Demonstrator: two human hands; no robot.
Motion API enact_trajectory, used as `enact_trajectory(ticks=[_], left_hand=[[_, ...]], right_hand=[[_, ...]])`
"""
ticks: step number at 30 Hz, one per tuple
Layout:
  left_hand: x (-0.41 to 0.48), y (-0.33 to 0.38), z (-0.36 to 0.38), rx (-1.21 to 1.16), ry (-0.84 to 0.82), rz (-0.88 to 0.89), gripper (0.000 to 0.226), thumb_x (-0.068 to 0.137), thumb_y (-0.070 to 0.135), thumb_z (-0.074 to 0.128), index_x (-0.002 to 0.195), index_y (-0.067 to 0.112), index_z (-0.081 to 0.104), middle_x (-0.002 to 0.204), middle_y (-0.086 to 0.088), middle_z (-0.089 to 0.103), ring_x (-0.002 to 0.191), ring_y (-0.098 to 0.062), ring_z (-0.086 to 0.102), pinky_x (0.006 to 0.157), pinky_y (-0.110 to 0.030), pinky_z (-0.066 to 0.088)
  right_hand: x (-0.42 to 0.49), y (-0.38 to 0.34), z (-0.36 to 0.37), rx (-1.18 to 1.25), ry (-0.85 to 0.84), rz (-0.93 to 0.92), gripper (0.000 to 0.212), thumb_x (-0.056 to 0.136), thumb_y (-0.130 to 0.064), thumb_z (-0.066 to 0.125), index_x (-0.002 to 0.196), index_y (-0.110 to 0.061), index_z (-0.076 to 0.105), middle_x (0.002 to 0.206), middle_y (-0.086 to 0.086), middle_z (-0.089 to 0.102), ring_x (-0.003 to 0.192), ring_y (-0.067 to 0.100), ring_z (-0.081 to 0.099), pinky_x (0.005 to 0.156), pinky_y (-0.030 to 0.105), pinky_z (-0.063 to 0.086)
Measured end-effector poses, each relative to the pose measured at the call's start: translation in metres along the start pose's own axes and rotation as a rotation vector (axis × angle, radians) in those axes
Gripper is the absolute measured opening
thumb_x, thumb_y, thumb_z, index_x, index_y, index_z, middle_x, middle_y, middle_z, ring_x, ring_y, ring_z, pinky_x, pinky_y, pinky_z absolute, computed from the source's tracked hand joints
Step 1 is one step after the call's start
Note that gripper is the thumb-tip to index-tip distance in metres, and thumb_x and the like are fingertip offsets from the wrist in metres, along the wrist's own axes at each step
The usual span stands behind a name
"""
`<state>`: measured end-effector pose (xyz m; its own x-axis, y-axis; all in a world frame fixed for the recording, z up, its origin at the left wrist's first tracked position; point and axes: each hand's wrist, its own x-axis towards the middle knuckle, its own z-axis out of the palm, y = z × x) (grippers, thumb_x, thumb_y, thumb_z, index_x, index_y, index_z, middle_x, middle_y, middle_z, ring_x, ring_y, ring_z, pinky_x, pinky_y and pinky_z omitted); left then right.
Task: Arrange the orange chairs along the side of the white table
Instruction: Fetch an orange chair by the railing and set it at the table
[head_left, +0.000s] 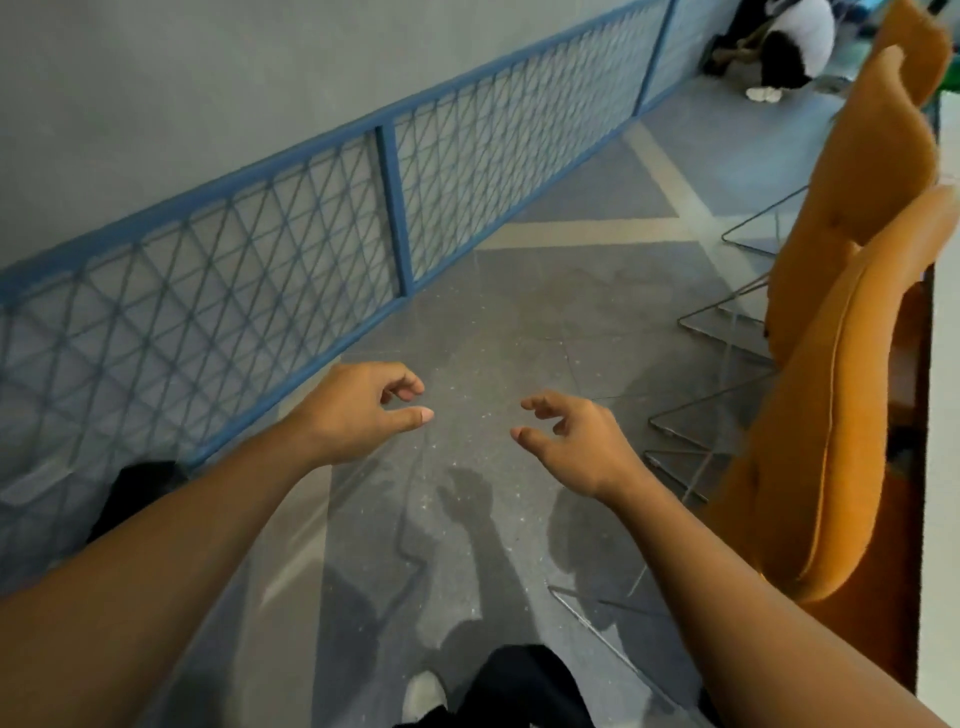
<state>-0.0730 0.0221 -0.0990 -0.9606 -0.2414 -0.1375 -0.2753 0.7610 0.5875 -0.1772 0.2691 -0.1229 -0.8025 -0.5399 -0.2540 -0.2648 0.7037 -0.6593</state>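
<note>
left hand (358, 413): fingers loosely curled, thumb out, nothing in it. right hand (576, 447): same loose curl, nothing held. both hang palm-down over the grey floor (493, 322), apart from each other, touching neither chair nor table.

outward from there on my feed, the seating lines the 3 o'clock side. nearest orange chair (831, 415) at 3 o'clock, its back toward me, right beside the white table (946, 441), whose top shows only as a thin strip at the frame edge. middle orange chair (867, 171) at 2 o'clock, just past the first, the two backs overlapping in view. far orange chair (917, 41) at 1 o'clock, cut by the frame. i can't tell whether the backs touch one another. chrome wire legs (719, 325) reach out from under them onto the floor, toward the hands.

blue mesh railing (395, 208) runs from 9 o'clock up to 1 o'clock, a flat grey surface beyond it. a blurred person in black and white (795, 47) at 1 o'clock, well away. at 6 o'clock the wearer's white shoe (423, 693) and dark trouser leg (524, 686).
</note>
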Motion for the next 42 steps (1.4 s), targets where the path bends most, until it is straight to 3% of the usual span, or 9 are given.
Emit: enact_trajectory(ticks=[5, 11, 17, 29, 38, 42], left_hand=[[0.092, 0.004, -0.012, 0.028, -0.098, 0.135, 0.031, 0.081, 0.049, 0.069, 0.107, 0.033, 0.064, 0.102, 0.016, 0.064, 0.095, -0.002, 0.058, 0.071, -0.017, 0.041], [0.186, 0.028, -0.005, 0.064, -0.163, 0.254, 0.034, 0.081, 0.046, 0.071, 0.109, 0.027, 0.066, 0.102, 0.012, 0.065, 0.094, -0.005, 0.059, 0.075, -0.018, 0.042], [0.274, 0.061, 0.001, 0.089, -0.26, 0.378, 0.033, 0.081, 0.044, 0.071, 0.109, 0.027, 0.066, 0.104, 0.011, 0.065, 0.095, -0.005, 0.059, 0.071, -0.007, 0.037], [0.395, 0.133, 0.024, 0.107, -0.426, 0.602, 0.032, 0.08, 0.042, 0.072, 0.106, 0.025, 0.067, 0.103, 0.009, 0.067, 0.091, -0.002, 0.059, 0.07, -0.003, 0.036], [0.462, 0.177, 0.042, 0.106, -0.572, 0.827, 0.031, 0.08, 0.043, 0.072, 0.107, 0.027, 0.067, 0.105, 0.009, 0.067, 0.095, -0.006, 0.061, 0.078, -0.017, 0.042], [0.487, 0.199, 0.037, 0.093, -0.642, 0.958, 0.033, 0.082, 0.043, 0.071, 0.109, 0.026, 0.066, 0.108, 0.009, 0.066, 0.099, -0.006, 0.06, 0.081, -0.02, 0.044]], right_hand=[[0.044, 0.002, -0.019, 0.016, 0.126, 0.125, 0.049, 0.091, -0.05, 0.067, 0.136, -0.031, 0.06, 0.134, -0.001, 0.062, 0.12, 0.022, 0.06, 0.1, 0.047, 0.051], [0.097, 0.023, -0.043, 0.041, 0.233, 0.234, 0.049, 0.09, -0.05, 0.067, 0.135, -0.031, 0.06, 0.133, -0.001, 0.062, 0.119, 0.021, 0.06, 0.099, 0.047, 0.052], [0.149, 0.046, -0.078, 0.121, 0.297, 0.325, 0.048, 0.09, -0.05, 0.066, 0.134, -0.033, 0.059, 0.133, -0.002, 0.062, 0.118, 0.02, 0.06, 0.099, 0.047, 0.052], [0.175, 0.071, -0.135, 0.182, 0.463, 0.487, 0.046, 0.092, -0.046, 0.066, 0.134, -0.029, 0.059, 0.131, -0.001, 0.061, 0.119, 0.019, 0.058, 0.1, 0.046, 0.05], [0.176, 0.063, -0.161, 0.167, 0.683, 0.654, 0.045, 0.093, -0.045, 0.065, 0.136, -0.031, 0.058, 0.128, -0.006, 0.061, 0.118, 0.013, 0.055, 0.098, 0.042, 0.051], [0.179, 0.046, -0.171, 0.163, 0.81, 0.745, 0.044, 0.094, -0.044, 0.065, 0.136, -0.032, 0.058, 0.128, -0.008, 0.061, 0.116, 0.011, 0.055, 0.093, 0.033, 0.049]])
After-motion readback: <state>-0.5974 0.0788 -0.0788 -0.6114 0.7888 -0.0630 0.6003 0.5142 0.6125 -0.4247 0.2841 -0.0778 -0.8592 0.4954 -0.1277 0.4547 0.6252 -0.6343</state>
